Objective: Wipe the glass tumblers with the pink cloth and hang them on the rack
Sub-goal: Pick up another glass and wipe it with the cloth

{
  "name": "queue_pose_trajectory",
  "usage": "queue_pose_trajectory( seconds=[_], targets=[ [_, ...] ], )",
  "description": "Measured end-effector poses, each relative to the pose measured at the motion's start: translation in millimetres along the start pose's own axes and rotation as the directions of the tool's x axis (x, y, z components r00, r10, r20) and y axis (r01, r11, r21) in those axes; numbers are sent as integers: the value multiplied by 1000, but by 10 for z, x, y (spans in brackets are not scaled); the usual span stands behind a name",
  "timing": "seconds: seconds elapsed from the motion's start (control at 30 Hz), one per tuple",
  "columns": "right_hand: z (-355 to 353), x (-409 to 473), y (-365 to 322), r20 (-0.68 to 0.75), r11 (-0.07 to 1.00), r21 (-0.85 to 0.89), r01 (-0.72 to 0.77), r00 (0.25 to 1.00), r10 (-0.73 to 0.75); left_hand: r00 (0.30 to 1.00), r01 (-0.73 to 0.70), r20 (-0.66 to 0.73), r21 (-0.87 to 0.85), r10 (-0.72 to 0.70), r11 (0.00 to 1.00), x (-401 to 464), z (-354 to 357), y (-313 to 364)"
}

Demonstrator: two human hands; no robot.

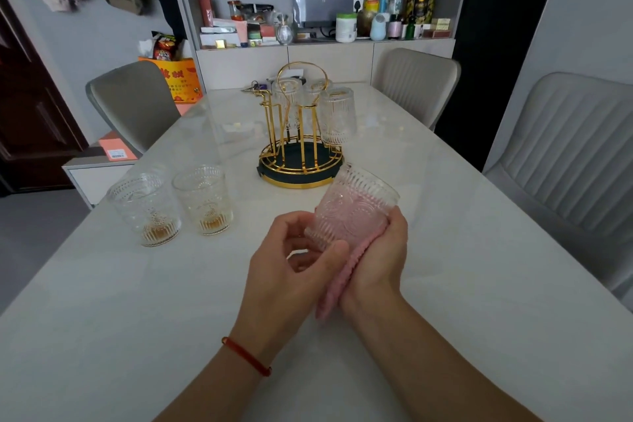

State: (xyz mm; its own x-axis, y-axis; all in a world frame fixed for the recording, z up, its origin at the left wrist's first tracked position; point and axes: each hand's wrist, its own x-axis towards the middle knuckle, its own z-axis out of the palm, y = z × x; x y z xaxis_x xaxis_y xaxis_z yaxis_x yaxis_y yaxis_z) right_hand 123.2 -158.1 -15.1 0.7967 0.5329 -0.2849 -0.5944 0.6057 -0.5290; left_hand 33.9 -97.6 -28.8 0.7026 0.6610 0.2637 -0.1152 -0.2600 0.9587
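Observation:
I hold a ribbed glass tumbler point(352, 209) tilted above the table, its mouth pointing away from me. My left hand point(291, 264) grips its base with thumb and fingers. My right hand point(380, 257) cups the tumbler's side through the pink cloth point(334, 288), which wraps under the glass and hangs down between my wrists. A gold wire rack point(298, 134) on a dark round base stands just beyond, with three tumblers hung upside down on it, the nearest one point(337, 115) at its right. Two more tumblers point(145, 209) point(203, 199) stand upright on the table to the left.
The white marble table point(137, 319) stretches forward to a cluttered sideboard point(325, 27). Grey chairs stand at the left point(133, 106), far right point(414, 82) and near right point(565, 154). Keys point(253, 87) lie behind the rack.

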Motion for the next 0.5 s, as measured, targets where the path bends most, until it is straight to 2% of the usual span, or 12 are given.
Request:
queue_pose_trajectory(
  seconds=[0.07,0.13,0.2,0.27,0.33,0.43,0.5],
  targets=[
    [2,7,-17,-2,999,26,-21,1000,21,1000,-28,-3,15,28,999,24,-10,19],
    [-10,15,-48,21,996,12,-84,996,84,999,5,35,-35,-4,999,26,-43,49],
    [-26,17,-76,50,986,-37,-162,985,164,990,57,133,-92,-45,994,51,-121,51],
    [-47,49,-76,42,984,-87,-154,986,158,964,123,253,-162,-79,979,83,-214,-2],
    [-41,77,-59,2,986,-107,-131,991,132,946,178,304,-179,-117,968,91,-215,-14],
    [-10,59,-26,-58,993,-96,-70,996,64,955,166,254,-40,-151,985,66,-75,4],
    [-11,44,-9,-59,994,-100,-35,998,29,979,153,139,2,-151,988,29,18,33]
  ],
)
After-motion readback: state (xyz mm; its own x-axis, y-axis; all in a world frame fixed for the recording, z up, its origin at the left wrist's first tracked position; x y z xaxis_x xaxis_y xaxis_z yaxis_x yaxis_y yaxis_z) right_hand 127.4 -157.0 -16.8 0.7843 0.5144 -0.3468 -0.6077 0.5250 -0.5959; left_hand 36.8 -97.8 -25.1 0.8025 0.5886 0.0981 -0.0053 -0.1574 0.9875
